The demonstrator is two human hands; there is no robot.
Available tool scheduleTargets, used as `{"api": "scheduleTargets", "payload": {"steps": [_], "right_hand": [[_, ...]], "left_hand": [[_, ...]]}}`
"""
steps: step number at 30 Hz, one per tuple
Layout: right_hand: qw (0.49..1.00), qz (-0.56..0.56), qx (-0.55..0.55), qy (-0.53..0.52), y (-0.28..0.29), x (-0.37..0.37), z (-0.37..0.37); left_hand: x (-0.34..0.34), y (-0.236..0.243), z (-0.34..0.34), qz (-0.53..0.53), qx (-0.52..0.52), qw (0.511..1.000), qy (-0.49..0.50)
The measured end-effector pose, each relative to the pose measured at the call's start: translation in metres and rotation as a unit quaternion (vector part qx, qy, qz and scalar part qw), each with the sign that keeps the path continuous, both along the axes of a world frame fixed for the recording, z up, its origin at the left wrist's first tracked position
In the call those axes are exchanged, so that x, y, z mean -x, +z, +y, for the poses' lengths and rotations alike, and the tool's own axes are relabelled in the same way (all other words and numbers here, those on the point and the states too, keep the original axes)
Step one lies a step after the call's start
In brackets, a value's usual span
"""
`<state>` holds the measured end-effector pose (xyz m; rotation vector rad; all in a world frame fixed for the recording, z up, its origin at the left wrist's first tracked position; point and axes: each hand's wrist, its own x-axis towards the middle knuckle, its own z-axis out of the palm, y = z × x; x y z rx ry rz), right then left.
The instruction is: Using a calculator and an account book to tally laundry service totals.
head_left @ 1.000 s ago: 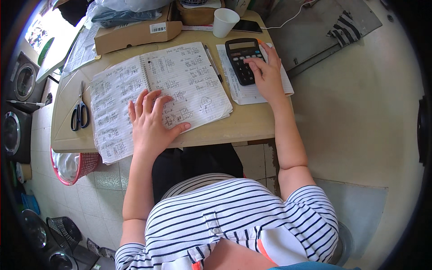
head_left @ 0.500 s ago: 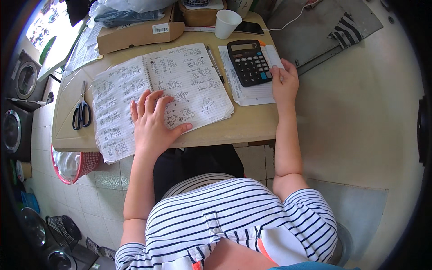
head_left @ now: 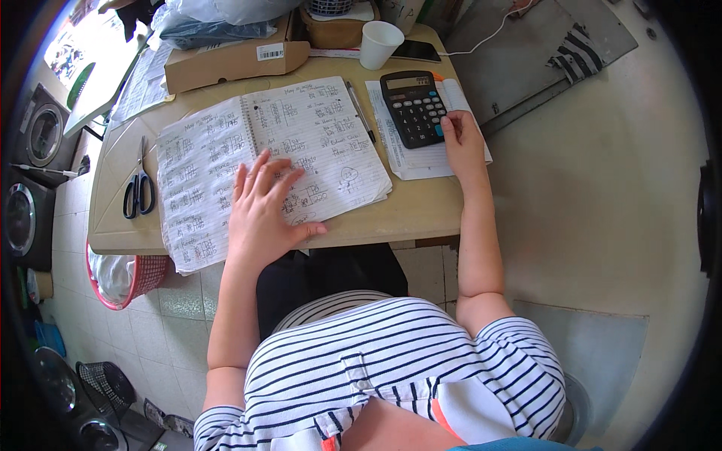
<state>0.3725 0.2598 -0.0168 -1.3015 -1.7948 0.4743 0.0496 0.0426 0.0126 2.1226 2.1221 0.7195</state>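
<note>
An open spiral notebook [head_left: 199, 161] full of handwritten figures lies on the table [head_left: 353, 229]. My left hand [head_left: 263, 207] rests over its lower middle with fingers spread, the thumb reaching toward the right page's lower edge. To the right, a black calculator [head_left: 410, 113] sits slightly turned on a pad of lined paper [head_left: 425, 167]. My right hand [head_left: 468, 146] is closed at the calculator's lower right edge, thumb over its right-hand keys; the other fingertips are partly hidden. A pen [head_left: 361, 113] lies along the notebook's right side.
Scissors [head_left: 139, 184] lie left of the notebook. Behind stand a cardboard box [head_left: 233, 66], a white cup [head_left: 380, 45] and a dark phone [head_left: 416, 50] with a white cable [head_left: 481, 43]. A red basket [head_left: 150, 274] is below the table's left edge; washing machines [head_left: 26, 214] stand farther left.
My right hand has shifted left and slightly down, from the paper beside the calculator onto its edge and keys. The left hand has slid slightly down and right on the notebook.
</note>
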Motion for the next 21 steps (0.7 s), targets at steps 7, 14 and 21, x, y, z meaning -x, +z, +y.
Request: {"api": "scheduleTargets", "payload": {"steps": [7, 14, 21], "right_hand": [[1.000, 0.008, -0.029, 0.005, -0.006, -0.003, 0.003], [1.000, -0.021, -0.017, 0.015, -0.003, -0.006, 0.002], [0.999, 0.005, -0.027, 0.021, -0.007, -0.007, 0.005]], "left_hand": [[0.000, 0.000, -0.005, -0.030, 0.007, 0.998, -0.046], [0.001, 0.000, -0.003, -0.075, -0.043, 0.995, -0.058], [0.006, -0.014, -0.003, -0.157, -0.105, 0.979, -0.070]]}}
